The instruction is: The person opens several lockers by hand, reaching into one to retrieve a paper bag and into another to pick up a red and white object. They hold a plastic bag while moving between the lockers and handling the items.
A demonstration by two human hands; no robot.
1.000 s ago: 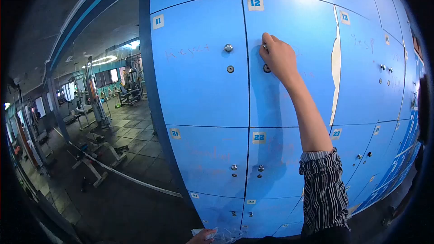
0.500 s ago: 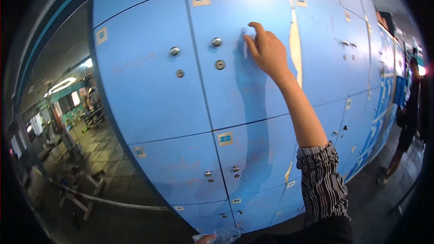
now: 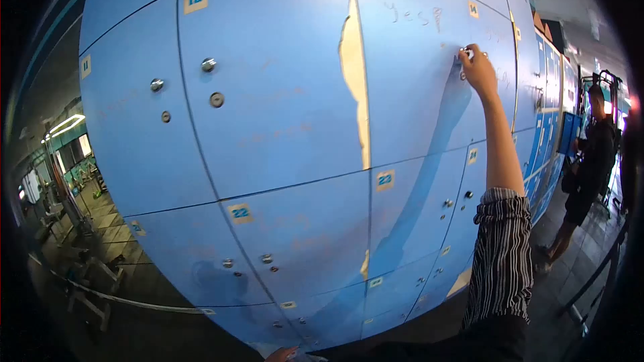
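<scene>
One raised right hand (image 3: 477, 70) pinches the small round silver knob (image 3: 464, 51) on the blue metal locker door marked 13 (image 3: 416, 94) — fingers closed on it. Next, I think, comes a steady pull — the door looks shut.

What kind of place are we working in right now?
Likely a gym locker area: numbered blue lockers fill the wall, weight machines stand at the far left, and the right hand is at locker 13's knob.

The locker doors (image 3: 282, 94) look smooth, semi-glossy blue laminate, peeling at one edge (image 3: 355, 74); their knobs (image 3: 208, 65) are shiny metal; the sleeve (image 3: 502, 255) is striped cloth.
</scene>
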